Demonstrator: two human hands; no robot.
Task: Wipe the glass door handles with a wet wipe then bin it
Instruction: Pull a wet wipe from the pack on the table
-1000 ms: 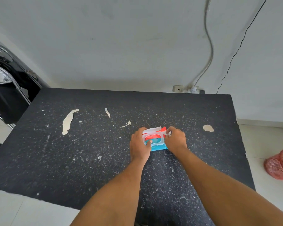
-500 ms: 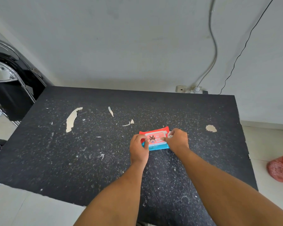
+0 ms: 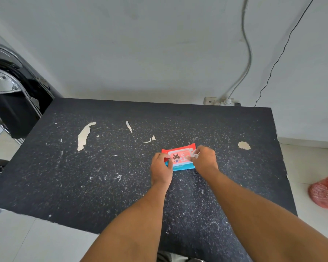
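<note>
A red and blue wet wipe pack (image 3: 180, 158) lies flat on the black speckled table (image 3: 83, 178), its flap down. My left hand (image 3: 160, 170) grips the pack's left edge, thumb on top. At the pack's right end, my right hand (image 3: 204, 160) pinches a small white wad, seemingly a wet wipe (image 3: 195, 155), while resting on the pack. No glass door or handle is in view.
A red mesh basket (image 3: 326, 191) sits on the tiled floor to the right of the table. A black and chrome object (image 3: 11, 103) stands at the table's left. A wall socket (image 3: 209, 101) with cables hangs behind the table's far edge.
The pack's white flap, open a second ago, is now shut flat. Both hands stay at the pack's ends.
</note>
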